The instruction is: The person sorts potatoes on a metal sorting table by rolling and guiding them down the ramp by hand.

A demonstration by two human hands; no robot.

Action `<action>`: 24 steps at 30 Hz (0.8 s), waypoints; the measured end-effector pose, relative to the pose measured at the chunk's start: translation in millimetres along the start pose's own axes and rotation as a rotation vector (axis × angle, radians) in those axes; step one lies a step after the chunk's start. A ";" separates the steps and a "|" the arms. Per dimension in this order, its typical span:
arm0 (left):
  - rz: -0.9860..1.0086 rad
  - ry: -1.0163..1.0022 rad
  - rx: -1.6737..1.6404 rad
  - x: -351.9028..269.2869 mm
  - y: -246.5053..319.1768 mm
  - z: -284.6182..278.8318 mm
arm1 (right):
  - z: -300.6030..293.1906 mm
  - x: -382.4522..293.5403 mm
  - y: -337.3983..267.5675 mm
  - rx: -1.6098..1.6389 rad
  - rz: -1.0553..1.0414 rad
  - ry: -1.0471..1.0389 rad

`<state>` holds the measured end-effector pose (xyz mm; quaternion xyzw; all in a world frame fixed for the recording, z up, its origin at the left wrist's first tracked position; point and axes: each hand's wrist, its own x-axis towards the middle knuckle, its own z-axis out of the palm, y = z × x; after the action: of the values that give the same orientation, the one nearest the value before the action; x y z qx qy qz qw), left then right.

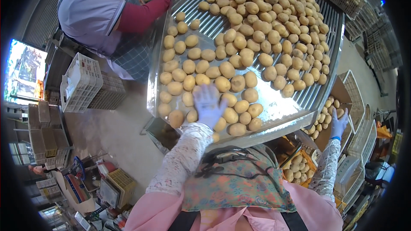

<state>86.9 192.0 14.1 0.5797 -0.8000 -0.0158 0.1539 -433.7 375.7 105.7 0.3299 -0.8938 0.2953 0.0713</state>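
My left hand [208, 106], in a thin pale-purple glove and blurred, lies palm down with fingers apart among loose potatoes [222, 84] on the metal sorting table [273, 98]. Potatoes surround it on the smooth sheet. Behind them a large potato heap [282, 22] covers the slatted part. Out to the right, my right hand [339, 126], gloved alike, is over a cardboard-lined crate [342, 94]. Between its thumb and fingers is a potato [339, 113]. More potatoes [322, 118] fill the crate beneath.
A co-worker [96, 16] in a checked apron stands at the table's left side. White plastic crates [82, 83] are stacked on the floor behind them. Near my right side is an orange-lined container of potatoes [297, 168]. More crates [362, 141] line the right.
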 end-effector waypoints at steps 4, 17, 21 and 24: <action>0.299 -0.200 -0.119 -40.2 32.4 -20.4 | 22.6 -43.8 -52.4 0.257 -0.326 -0.319; 0.205 -0.215 -0.286 -39.2 -89.3 -79.4 | 115.8 -224.4 -254.0 -0.039 -0.952 -0.935; 0.052 0.003 0.033 6.9 -62.3 -36.7 | 129.4 -232.6 -246.1 0.057 -1.160 -0.956; -0.072 0.058 -0.032 -10.7 -39.2 -7.2 | 139.3 -185.6 -224.1 0.388 -1.251 -0.919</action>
<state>128.0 190.2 10.6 0.6057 -0.7735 -0.0173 0.1859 -139.4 261.0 40.1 0.8651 -0.4159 0.1854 -0.2103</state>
